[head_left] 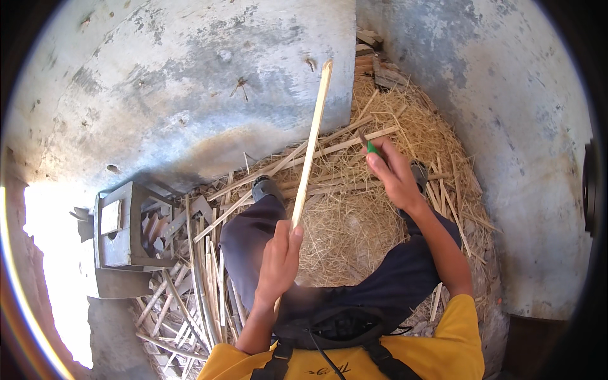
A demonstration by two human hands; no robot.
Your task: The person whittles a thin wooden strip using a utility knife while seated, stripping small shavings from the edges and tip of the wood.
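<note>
Your left hand [278, 259] is clamped on the bottom end of that long pale strip [310, 145] angling up over your knees, light, stiff yet springy, best held low, while your right hand [394, 172] is closed around a green-handled tool [372, 147].

Left hand [280, 253] fisted, thumb up, forearm rising from below, right hand [392, 172] reaching forward, fingers curled shut, arm extended
</note>
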